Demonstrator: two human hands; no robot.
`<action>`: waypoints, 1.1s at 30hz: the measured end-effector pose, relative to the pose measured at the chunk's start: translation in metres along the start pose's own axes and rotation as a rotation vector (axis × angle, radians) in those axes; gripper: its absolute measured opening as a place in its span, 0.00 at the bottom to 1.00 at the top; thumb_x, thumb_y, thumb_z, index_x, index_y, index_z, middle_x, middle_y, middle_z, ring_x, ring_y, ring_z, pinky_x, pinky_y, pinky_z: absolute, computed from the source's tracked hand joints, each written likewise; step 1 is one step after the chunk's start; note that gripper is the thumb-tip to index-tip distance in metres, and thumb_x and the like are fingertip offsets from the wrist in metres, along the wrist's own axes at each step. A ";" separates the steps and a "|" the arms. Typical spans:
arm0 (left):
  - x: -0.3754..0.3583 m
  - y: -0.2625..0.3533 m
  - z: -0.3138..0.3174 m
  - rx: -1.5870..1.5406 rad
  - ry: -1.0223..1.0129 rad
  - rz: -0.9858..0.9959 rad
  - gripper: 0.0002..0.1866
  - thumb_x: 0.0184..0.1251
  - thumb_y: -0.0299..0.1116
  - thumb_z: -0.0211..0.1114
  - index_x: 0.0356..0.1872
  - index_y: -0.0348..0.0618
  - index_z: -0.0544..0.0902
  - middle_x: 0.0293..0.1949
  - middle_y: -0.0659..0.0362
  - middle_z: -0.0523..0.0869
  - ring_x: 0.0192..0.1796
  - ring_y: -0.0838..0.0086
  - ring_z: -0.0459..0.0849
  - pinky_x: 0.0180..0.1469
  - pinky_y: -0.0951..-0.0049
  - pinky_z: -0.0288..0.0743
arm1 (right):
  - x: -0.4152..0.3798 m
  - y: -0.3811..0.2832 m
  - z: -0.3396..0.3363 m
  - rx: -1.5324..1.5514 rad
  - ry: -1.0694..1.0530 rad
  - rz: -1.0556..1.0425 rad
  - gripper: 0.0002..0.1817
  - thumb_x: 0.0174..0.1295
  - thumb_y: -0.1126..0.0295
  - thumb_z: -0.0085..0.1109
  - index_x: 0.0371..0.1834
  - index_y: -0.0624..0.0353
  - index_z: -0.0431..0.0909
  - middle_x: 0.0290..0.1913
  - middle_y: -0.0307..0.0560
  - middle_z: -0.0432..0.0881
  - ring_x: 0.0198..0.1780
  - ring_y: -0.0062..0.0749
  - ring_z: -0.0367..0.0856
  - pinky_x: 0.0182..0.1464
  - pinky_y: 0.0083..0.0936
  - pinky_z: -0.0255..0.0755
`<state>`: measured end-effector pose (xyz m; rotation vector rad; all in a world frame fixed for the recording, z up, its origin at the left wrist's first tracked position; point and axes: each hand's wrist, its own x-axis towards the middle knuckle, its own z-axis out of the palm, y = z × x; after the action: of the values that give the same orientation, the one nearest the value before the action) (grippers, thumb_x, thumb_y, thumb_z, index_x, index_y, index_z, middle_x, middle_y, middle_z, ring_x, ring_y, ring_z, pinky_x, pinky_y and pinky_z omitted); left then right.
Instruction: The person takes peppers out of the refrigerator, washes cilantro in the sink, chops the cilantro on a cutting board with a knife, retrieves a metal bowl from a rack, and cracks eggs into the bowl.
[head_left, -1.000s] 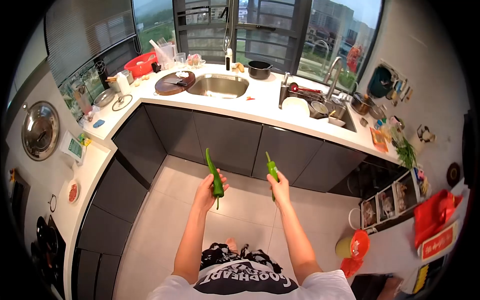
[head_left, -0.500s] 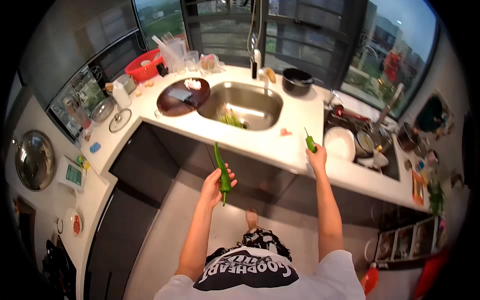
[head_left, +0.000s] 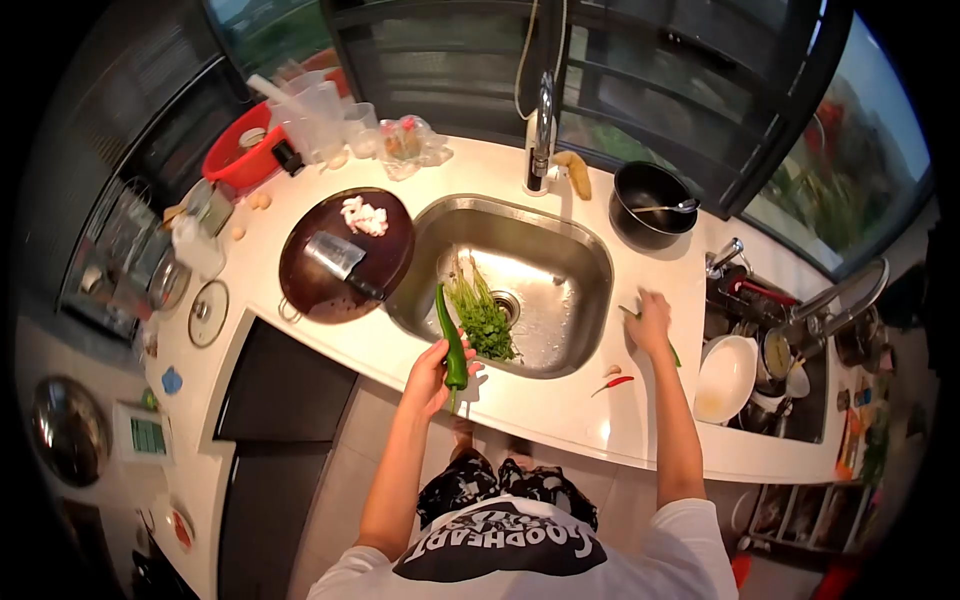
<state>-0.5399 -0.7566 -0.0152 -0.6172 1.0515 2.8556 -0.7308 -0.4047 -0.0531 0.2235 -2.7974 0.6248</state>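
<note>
Hands with two green peppers at a kitchen sink.
Left hand (head_left: 432, 375) is clamped on a long green pepper (head_left: 450, 335), held upright over the near rim of the sink (head_left: 590, 270); right hand (head_left: 652, 322) presses a second green pepper (head_left: 674, 352) onto the white counter (head_left: 560, 410), fingers closed over it. Leafy herbs (head_left: 480, 315) lie in the basin.

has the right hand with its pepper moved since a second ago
Yes. The right hand has gone from out over the floor to the white counter right of the sink, pressing its green pepper down there.
</note>
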 end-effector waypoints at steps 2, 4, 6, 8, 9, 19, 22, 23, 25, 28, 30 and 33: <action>0.035 0.011 -0.001 0.003 -0.028 -0.058 0.18 0.73 0.35 0.47 0.57 0.34 0.69 0.45 0.51 0.78 0.47 0.66 0.81 0.50 0.60 0.80 | 0.040 -0.022 0.016 0.200 0.050 -0.183 0.24 0.55 0.64 0.60 0.54 0.64 0.72 0.44 0.52 0.76 0.49 0.47 0.75 0.55 0.37 0.67; 0.064 0.024 0.001 0.015 -0.055 -0.127 0.18 0.73 0.34 0.46 0.57 0.34 0.69 0.45 0.50 0.77 0.47 0.66 0.80 0.51 0.60 0.80 | 0.087 -0.064 0.023 0.569 -0.151 0.036 0.23 0.61 0.59 0.56 0.53 0.64 0.72 0.41 0.48 0.76 0.44 0.40 0.78 0.48 0.32 0.73; 0.091 0.034 0.001 0.033 -0.096 -0.202 0.18 0.73 0.35 0.47 0.57 0.33 0.69 0.45 0.51 0.76 0.47 0.66 0.80 0.52 0.59 0.80 | 0.140 -0.102 0.033 0.977 -0.374 0.409 0.30 0.63 0.49 0.52 0.55 0.67 0.70 0.41 0.52 0.79 0.40 0.35 0.80 0.36 0.28 0.77; 0.113 0.045 0.002 0.069 -0.093 -0.279 0.17 0.73 0.34 0.48 0.56 0.34 0.69 0.46 0.52 0.76 0.48 0.66 0.79 0.51 0.60 0.80 | 0.193 -0.125 0.061 1.094 -0.377 0.683 0.28 0.63 0.46 0.49 0.52 0.61 0.70 0.35 0.49 0.77 0.36 0.35 0.80 0.35 0.32 0.79; 0.124 0.047 -0.001 0.112 -0.098 -0.309 0.19 0.72 0.35 0.50 0.58 0.35 0.68 0.46 0.54 0.76 0.49 0.66 0.78 0.54 0.59 0.78 | 0.217 -0.129 0.078 1.152 -0.380 0.816 0.27 0.63 0.45 0.47 0.50 0.58 0.70 0.33 0.48 0.76 0.34 0.36 0.80 0.34 0.34 0.79; 0.181 0.061 -0.015 0.198 -0.125 -0.488 0.18 0.73 0.34 0.49 0.59 0.36 0.69 0.48 0.53 0.75 0.50 0.65 0.78 0.54 0.61 0.78 | 0.317 -0.103 0.159 1.062 -0.483 0.841 0.19 0.58 0.45 0.54 0.31 0.50 0.75 0.25 0.42 0.75 0.26 0.29 0.76 0.23 0.34 0.71; 0.195 0.055 -0.005 0.132 -0.151 -0.479 0.18 0.73 0.33 0.48 0.58 0.35 0.69 0.49 0.53 0.75 0.50 0.64 0.78 0.55 0.60 0.77 | 0.309 -0.091 0.190 1.108 -0.269 0.728 0.20 0.65 0.50 0.43 0.35 0.56 0.74 0.22 0.44 0.74 0.20 0.30 0.71 0.26 0.31 0.70; 0.198 0.054 -0.001 0.112 -0.166 -0.484 0.17 0.73 0.33 0.47 0.58 0.35 0.70 0.49 0.54 0.75 0.50 0.64 0.79 0.55 0.60 0.77 | 0.300 -0.092 0.195 1.064 -0.139 0.574 0.20 0.67 0.52 0.39 0.36 0.58 0.73 0.22 0.44 0.73 0.19 0.29 0.70 0.26 0.29 0.68; 0.202 0.050 0.010 0.098 -0.194 -0.492 0.16 0.74 0.34 0.45 0.54 0.35 0.72 0.47 0.54 0.78 0.49 0.65 0.79 0.55 0.60 0.77 | 0.281 -0.114 0.187 0.826 0.142 0.194 0.20 0.70 0.57 0.35 0.37 0.60 0.73 0.24 0.43 0.73 0.19 0.26 0.68 0.27 0.24 0.65; 0.221 0.042 0.024 0.058 -0.250 -0.508 0.17 0.74 0.33 0.43 0.55 0.32 0.69 0.49 0.50 0.78 0.49 0.64 0.80 0.52 0.63 0.78 | 0.283 -0.118 0.182 0.733 0.310 -0.170 0.18 0.73 0.62 0.33 0.41 0.62 0.72 0.27 0.39 0.69 0.25 0.20 0.65 0.27 0.17 0.59; 0.227 0.037 0.036 0.093 -0.234 -0.499 0.18 0.75 0.34 0.40 0.55 0.31 0.68 0.52 0.47 0.78 0.52 0.61 0.79 0.54 0.62 0.77 | 0.269 -0.125 0.164 0.932 0.113 -0.023 0.17 0.73 0.62 0.34 0.43 0.62 0.72 0.27 0.38 0.68 0.25 0.21 0.65 0.28 0.19 0.60; 0.239 0.027 0.053 0.087 -0.245 -0.489 0.18 0.76 0.36 0.40 0.55 0.32 0.68 0.52 0.47 0.78 0.53 0.63 0.79 0.54 0.64 0.77 | 0.261 -0.128 0.159 0.883 0.101 -0.112 0.14 0.67 0.69 0.41 0.51 0.63 0.68 0.37 0.43 0.69 0.38 0.29 0.68 0.41 0.26 0.64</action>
<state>-0.7837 -0.7683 -0.0521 -0.4289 0.8405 2.3741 -0.9884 -0.6126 -0.0651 0.4834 -2.2076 1.7352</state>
